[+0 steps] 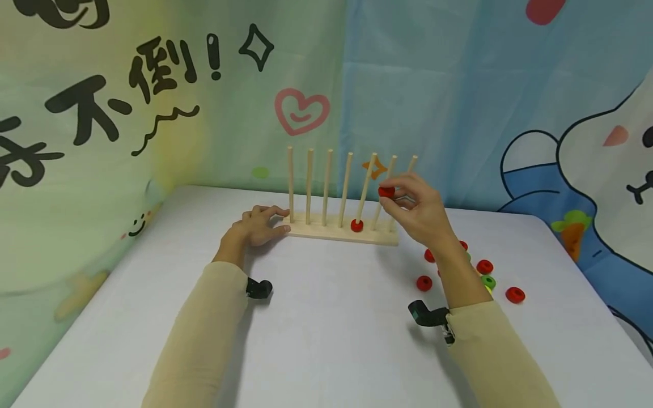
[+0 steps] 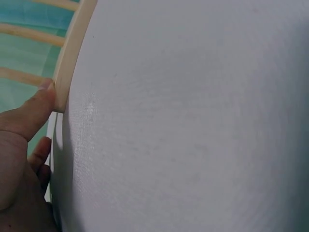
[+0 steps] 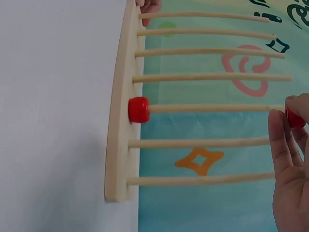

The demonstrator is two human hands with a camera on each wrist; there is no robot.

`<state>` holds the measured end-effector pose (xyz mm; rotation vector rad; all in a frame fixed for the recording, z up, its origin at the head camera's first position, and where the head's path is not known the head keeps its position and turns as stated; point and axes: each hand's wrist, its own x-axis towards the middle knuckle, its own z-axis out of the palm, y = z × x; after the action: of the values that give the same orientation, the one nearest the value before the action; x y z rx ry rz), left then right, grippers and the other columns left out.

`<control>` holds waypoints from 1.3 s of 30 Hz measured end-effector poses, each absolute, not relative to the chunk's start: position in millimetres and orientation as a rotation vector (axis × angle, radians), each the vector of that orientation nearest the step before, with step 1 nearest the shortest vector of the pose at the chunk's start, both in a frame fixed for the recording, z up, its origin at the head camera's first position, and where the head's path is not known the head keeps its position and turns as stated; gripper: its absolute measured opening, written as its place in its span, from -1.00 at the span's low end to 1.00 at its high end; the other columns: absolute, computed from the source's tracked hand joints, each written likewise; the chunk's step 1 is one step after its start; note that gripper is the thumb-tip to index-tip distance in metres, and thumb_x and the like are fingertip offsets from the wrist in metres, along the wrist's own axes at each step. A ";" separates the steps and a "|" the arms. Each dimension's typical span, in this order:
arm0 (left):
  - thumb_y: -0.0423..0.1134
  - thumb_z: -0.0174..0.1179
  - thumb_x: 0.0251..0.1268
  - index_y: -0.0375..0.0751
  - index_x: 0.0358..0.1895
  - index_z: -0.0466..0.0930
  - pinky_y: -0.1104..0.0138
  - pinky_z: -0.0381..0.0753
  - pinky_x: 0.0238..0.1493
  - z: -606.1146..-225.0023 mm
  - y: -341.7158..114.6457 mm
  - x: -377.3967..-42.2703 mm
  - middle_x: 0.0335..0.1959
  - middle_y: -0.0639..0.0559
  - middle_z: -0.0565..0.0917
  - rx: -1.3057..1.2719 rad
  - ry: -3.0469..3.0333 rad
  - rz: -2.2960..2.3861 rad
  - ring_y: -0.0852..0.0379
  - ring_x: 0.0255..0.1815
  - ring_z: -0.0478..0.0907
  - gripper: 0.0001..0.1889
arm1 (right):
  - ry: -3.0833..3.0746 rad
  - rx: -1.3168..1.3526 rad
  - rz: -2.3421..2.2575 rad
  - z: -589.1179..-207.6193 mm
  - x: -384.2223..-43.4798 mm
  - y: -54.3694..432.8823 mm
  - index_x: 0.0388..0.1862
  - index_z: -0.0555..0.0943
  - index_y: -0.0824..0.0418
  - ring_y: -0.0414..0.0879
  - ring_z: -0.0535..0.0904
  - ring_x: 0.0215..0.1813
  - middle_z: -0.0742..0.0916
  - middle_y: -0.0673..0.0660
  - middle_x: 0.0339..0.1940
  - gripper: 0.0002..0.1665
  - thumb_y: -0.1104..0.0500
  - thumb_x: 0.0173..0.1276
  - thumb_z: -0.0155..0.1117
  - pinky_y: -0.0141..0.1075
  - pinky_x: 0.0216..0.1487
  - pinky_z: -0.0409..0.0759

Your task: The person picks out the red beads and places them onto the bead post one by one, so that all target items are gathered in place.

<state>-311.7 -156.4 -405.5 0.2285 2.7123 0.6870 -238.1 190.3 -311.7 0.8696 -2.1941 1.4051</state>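
A pale wooden peg rack point(image 1: 336, 231) with a row of several upright pegs stands on the table. Its left end is gripped by my left hand point(image 1: 261, 225), whose thumb point(image 2: 42, 102) lies against the base in the left wrist view. One red bead point(image 1: 356, 225) sits at the foot of the third peg from the right. My right hand point(image 1: 415, 207) pinches another red bead point(image 1: 386, 191) between thumb and fingers, up beside the right-hand pegs. In the right wrist view that held bead point(image 3: 295, 118) appears close to the third peg's tip; the fingers partly cover it.
Loose red beads point(image 1: 424, 283), a green bead point(image 1: 488, 281) and a partly hidden yellow one lie on the white table point(image 1: 326, 328), below and right of my right forearm. A printed cloth point(image 1: 433, 85) hangs right behind the rack.
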 end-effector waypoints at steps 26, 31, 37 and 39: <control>0.33 0.04 0.35 0.42 0.43 0.26 -0.34 0.05 0.29 -407.7 -156.5 -314.9 0.56 -0.05 -0.01 0.237 2.701 0.675 -0.31 0.49 -0.09 -0.40 | -2.062 0.764 1.296 -288.7 -254.1 157.7 0.10 0.60 0.40 0.14 0.67 -0.19 0.60 0.36 -0.04 -0.61 0.50 0.28 0.26 -0.32 -0.13 0.67; 0.34 0.04 0.34 0.43 0.42 0.26 -0.34 0.05 0.29 -406.6 -157.1 -314.9 0.56 -0.05 -0.02 0.232 2.702 0.668 -0.32 0.49 -0.09 -0.40 | -2.019 0.716 1.320 -286.1 -257.6 150.8 0.11 0.59 0.43 0.17 0.68 -0.24 0.61 0.37 -0.06 -0.60 0.51 0.27 0.26 -0.38 -0.21 0.66; 0.32 0.05 0.35 0.43 0.41 0.28 -0.34 0.05 0.29 -406.6 -156.6 -314.5 0.56 -0.05 0.00 0.226 2.715 0.664 -0.32 0.48 -0.08 -0.43 | -1.979 0.682 1.318 -284.9 -258.4 145.8 0.09 0.59 0.45 0.18 0.68 -0.30 0.60 0.40 -0.08 -0.62 0.52 0.28 0.25 -0.41 -0.29 0.65; 0.32 0.06 0.34 0.42 0.40 0.29 -0.33 0.05 0.28 -407.0 -156.4 -314.2 0.55 -0.05 0.01 0.225 2.719 0.672 -0.32 0.48 -0.07 -0.43 | -1.972 0.670 1.308 -284.8 -258.9 144.9 0.09 0.58 0.45 0.20 0.68 -0.33 0.59 0.41 -0.08 -0.62 0.52 0.28 0.24 -0.43 -0.31 0.64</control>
<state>-314.2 -156.4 -407.0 0.2250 2.7194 0.6717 -258.9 144.9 -284.8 0.6699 -1.9716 1.3084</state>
